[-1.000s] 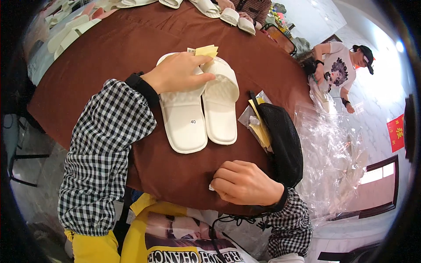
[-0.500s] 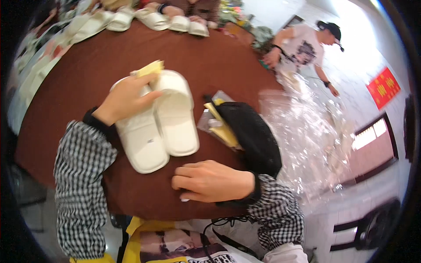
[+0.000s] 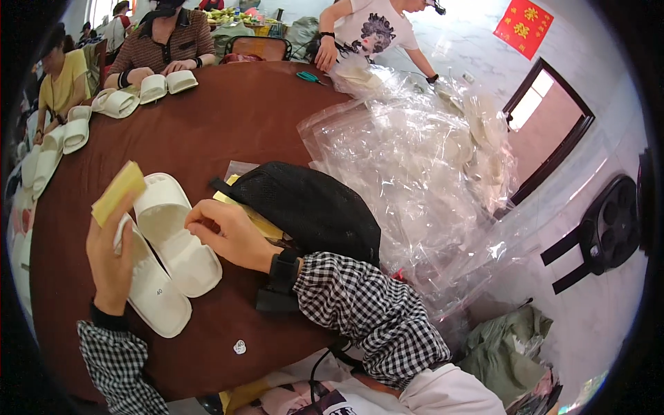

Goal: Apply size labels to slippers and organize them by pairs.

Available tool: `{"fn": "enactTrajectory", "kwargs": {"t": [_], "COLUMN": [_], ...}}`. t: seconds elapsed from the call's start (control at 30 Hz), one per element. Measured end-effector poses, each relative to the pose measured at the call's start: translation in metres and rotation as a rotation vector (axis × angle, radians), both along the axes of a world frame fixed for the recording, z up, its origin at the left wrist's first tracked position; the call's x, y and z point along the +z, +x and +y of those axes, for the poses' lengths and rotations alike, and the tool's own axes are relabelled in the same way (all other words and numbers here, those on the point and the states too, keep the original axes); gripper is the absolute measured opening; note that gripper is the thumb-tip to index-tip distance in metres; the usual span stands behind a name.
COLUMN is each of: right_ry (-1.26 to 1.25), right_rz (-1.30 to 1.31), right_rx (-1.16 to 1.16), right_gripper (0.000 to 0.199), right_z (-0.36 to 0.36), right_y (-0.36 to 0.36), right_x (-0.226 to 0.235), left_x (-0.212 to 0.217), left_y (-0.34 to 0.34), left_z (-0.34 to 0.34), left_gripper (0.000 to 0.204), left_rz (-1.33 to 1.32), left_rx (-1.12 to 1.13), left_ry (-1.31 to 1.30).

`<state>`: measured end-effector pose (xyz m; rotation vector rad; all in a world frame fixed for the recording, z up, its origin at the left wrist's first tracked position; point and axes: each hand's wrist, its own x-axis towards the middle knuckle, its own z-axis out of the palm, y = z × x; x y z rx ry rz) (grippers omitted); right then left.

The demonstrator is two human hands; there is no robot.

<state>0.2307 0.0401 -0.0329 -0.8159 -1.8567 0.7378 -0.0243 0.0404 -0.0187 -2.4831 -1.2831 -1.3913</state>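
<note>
So the big round brown table (image 3: 228, 131) takes up most of the view, and off to its right edge there's a huge heap of clear plastic bags (image 3: 422, 152), piled loose and close enough to grab from without getting up. Across the far rim other people sit with more white slippers (image 3: 149, 88) lined up in front of them, so the same kind of footwear runs all around the table

Nearer in, a black mesh bag (image 3: 311, 204) lies flat beside the pair of white slippers (image 3: 166, 249), which sit side by side, soles down, right in front of the person. That keeps both in easy reach of either arm

The right hand (image 3: 232, 235) is curled with fingertips pinched at the nearer slipper's strap edge, looks like it's steadying it. The left hand (image 3: 111, 259) rests over the outer slipper and holds up a small yellow card (image 3: 119, 192) between thumb and fingers, tilted up off the table
</note>
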Motion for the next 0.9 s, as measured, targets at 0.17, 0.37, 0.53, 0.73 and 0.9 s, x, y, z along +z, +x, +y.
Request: {"fn": "enactTrajectory", "kwargs": {"t": [0.17,0.37,0.53,0.73,0.9], "right_ry": [0.082,0.184,0.192,-0.018,-0.333], "right_rz": [0.108,0.137,0.095,-0.008,0.411], "right_rx": [-0.087,-0.174,-0.064,0.013,0.122], "right_gripper": [0.012,0.025,0.028,0.033,0.032], "right_z": [0.0,0.003,-0.004,-0.008,-0.001], "right_y": [-0.008,-0.007,-0.008,-0.009,-0.01], "right_x": [-0.004,0.003,0.008,0.005,-0.007], "left_x": [0.0,0.01,0.009,0.005,0.005], "left_y": [0.029,0.038,0.042,0.037,0.034], "left_z": [-0.019,-0.024,-0.027,-0.022,-0.019], "left_gripper": [0.05,0.053,0.05,0.048,0.056], "left_rz": [0.052,-0.13,-0.114,-0.176,-0.176], "left_rx": [-0.111,-0.223,-0.276,-0.316,-0.29], "left_ry": [-0.054,-0.371,-0.329,-0.353,-0.544]}}
